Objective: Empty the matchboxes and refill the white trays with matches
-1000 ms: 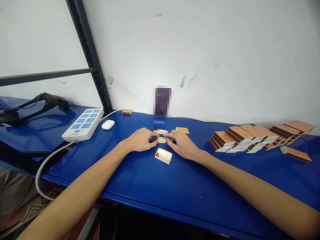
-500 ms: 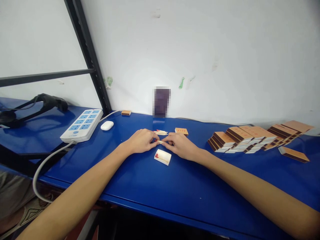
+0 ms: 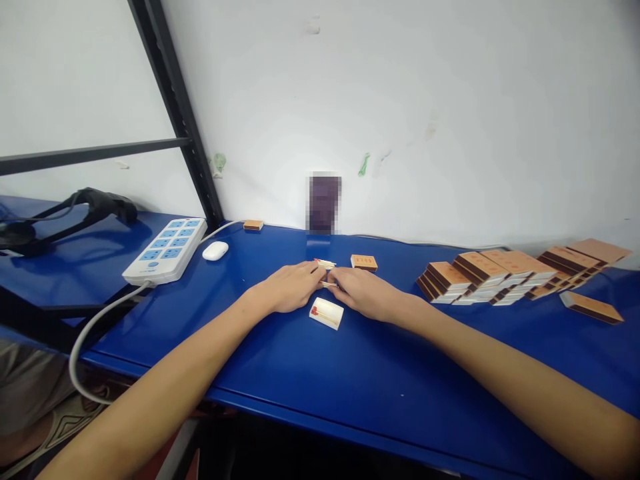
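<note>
My left hand (image 3: 295,287) and my right hand (image 3: 364,292) meet over the middle of the blue table, fingers closed. Between their fingertips are pale matchsticks (image 3: 329,285), gripped from both ends; how many I cannot tell. Just beyond the fingers lies a small heap of red-tipped matches (image 3: 326,264), partly covered by my left hand. On the near side, a white matchbox tray (image 3: 336,309) holds a few matches with red heads at its left. An orange matchbox (image 3: 363,262) rests behind my right hand.
Stacked matchboxes (image 3: 493,275) fill the right side, with a single matchbox (image 3: 591,307) near them. At left are a white power strip (image 3: 165,251), a white earbud case (image 3: 215,251) and another matchbox (image 3: 253,225). A black metal frame (image 3: 177,110) rises there; a wall closes the back.
My left hand has shifted slightly right and its fingers have curled, covering more of the match heap. My right hand has moved a little left, so the fingertips are closer together.
</note>
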Demonstrator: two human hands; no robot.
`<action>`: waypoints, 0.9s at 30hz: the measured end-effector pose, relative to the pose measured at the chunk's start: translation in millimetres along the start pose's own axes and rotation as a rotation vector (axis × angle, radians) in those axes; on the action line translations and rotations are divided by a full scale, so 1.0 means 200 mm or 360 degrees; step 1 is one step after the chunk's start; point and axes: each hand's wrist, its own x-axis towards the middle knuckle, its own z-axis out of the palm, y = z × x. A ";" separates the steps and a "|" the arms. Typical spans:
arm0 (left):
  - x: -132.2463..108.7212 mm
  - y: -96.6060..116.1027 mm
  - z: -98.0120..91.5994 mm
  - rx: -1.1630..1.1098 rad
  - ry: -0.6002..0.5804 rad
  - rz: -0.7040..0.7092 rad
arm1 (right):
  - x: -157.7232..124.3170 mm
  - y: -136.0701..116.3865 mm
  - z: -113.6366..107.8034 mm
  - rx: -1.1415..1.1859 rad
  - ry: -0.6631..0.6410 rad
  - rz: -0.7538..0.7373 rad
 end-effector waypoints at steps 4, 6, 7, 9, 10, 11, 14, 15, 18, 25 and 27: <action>0.00 0.00 -0.01 0.0022 -0.0041 -0.0003 | -0.01 0.01 0.00 -0.0051 -0.0071 0.0015; 0.00 0.00 -0.01 0.0059 -0.0049 0.0000 | 0.00 0.01 0.00 -0.0064 -0.0080 0.0023; 0.00 0.00 -0.02 0.0068 -0.0053 0.0002 | 0.00 0.01 0.00 -0.0066 -0.0078 0.0025; -0.01 0.00 -0.02 0.0065 -0.0063 0.0006 | 0.00 0.00 0.00 -0.0061 -0.0070 0.0028; -0.01 0.00 -0.03 0.0052 -0.0068 0.0007 | 0.00 0.00 0.00 -0.0055 -0.0062 0.0028; -0.02 0.00 -0.03 0.0032 -0.0068 0.0007 | 0.00 0.00 0.00 -0.0045 -0.0054 0.0029; -0.02 -0.01 -0.03 -0.0058 -0.0037 0.0001 | 0.00 0.01 -0.01 -0.0005 -0.0023 0.0048; -0.02 -0.01 -0.03 -0.0083 -0.0022 -0.0002 | 0.00 0.01 -0.01 0.0010 -0.0012 0.0056; -0.01 -0.02 -0.03 -0.0077 0.0015 -0.0010 | 0.00 0.01 -0.01 0.0050 0.0008 0.0082; 0.01 -0.01 -0.01 -0.0031 -0.0015 -0.0013 | 0.00 0.01 -0.03 0.0103 -0.0020 0.0114; 0.02 0.00 -0.01 -0.0007 -0.0039 -0.0026 | 0.00 0.00 -0.03 0.0100 -0.0021 0.0134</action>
